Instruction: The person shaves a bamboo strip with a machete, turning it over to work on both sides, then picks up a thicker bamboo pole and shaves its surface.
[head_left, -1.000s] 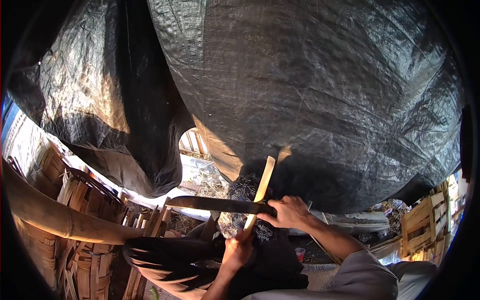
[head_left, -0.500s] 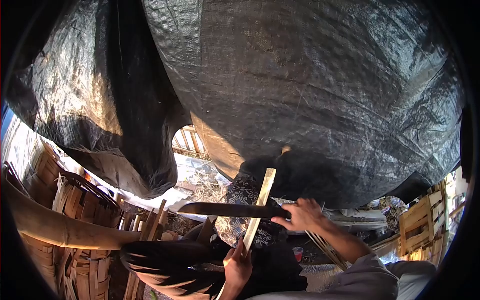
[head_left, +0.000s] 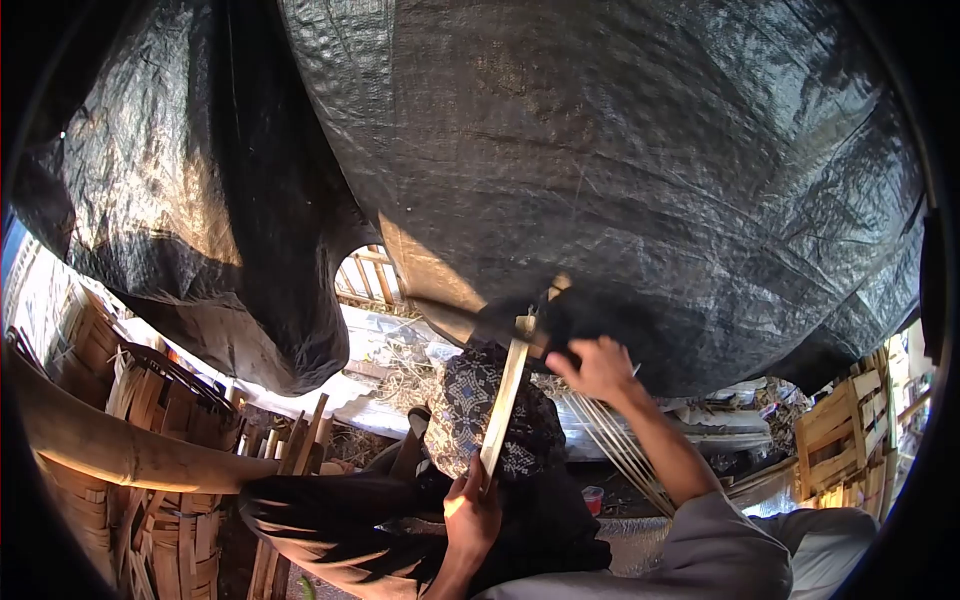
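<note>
My left hand (head_left: pixel 472 515) is closed around the lower part of a pale split bamboo strip (head_left: pixel 507 395), which slants up and away over a patterned cloth (head_left: pixel 472 400). In my right hand (head_left: pixel 600 372) is a machete (head_left: pixel 465 318); its dark blade is smeared by motion and points left. The blade lies across or very close to the strip's far end, and whether it touches cannot be made out. Most of the handle is hidden by my fingers or lost against the dark background.
A large dark tarp (head_left: pixel 620 170) hangs in front. From the left, a thick bamboo pole (head_left: pixel 140 455) reaches toward my knee, beside woven bamboo baskets (head_left: pixel 165 400). Thin strips (head_left: pixel 625 455) lie beneath my right forearm, near a small red cup (head_left: pixel 593 499). Bamboo latticework (head_left: pixel 850 440) stands at right.
The machete and my right hand have moved up and away, from the strip's middle to its far end. My left hand keeps its hold on the strip.
</note>
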